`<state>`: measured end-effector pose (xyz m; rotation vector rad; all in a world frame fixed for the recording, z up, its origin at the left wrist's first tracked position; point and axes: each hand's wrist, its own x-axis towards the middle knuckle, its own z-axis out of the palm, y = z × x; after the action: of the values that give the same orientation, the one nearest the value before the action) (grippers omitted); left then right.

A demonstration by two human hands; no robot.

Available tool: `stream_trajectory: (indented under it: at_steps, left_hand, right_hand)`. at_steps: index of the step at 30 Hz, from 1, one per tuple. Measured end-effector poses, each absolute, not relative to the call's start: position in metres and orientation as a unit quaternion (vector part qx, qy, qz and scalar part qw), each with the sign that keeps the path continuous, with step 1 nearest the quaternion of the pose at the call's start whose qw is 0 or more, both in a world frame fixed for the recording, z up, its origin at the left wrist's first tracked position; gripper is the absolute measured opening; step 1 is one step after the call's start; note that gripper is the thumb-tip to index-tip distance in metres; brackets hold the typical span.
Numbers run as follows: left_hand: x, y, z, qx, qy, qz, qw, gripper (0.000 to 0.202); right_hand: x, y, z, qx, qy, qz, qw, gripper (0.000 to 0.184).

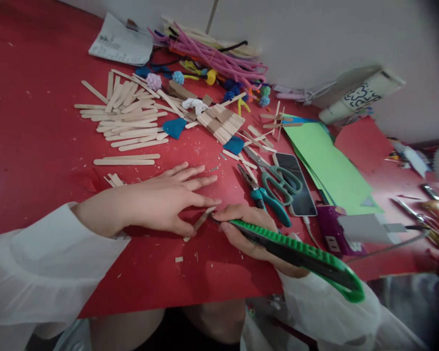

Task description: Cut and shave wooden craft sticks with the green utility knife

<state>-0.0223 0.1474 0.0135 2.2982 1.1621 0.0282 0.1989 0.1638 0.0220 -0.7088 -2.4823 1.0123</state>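
My left hand [161, 202] lies on the red tabletop with its fingers spread. Its thumb and index fingertip touch a short craft stick [202, 222], which lies slanted between my two hands. In my right hand [252, 231], closed around it, is a green utility knife [307, 253]. The knife's tip points left at the stick's upper end; the blade is mostly hidden by my fingers. Small wood chips [179, 259] lie in front of the stick. Pliers with teal handles [265, 195] rest just beyond my right hand.
Scissors [281, 181] partly overlap a phone [303, 202]. A heap of craft sticks [128, 117] lies at the back left, near a flat panel of joined sticks [225, 127]. Pink pipe cleaners [212, 56] lie along the wall. Green paper sheets [332, 165] are at the right.
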Motion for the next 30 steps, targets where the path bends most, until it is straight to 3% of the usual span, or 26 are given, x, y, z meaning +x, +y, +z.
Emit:
stream_trajectory:
  at_steps: [30]
  left_hand:
    - [-0.02, 0.145, 0.014, 0.864, 0.433, 0.01, 0.258, 0.06]
  right_hand:
    - [0.194, 0.169, 0.007, -0.147, -0.909, 0.32, 0.221, 0.017]
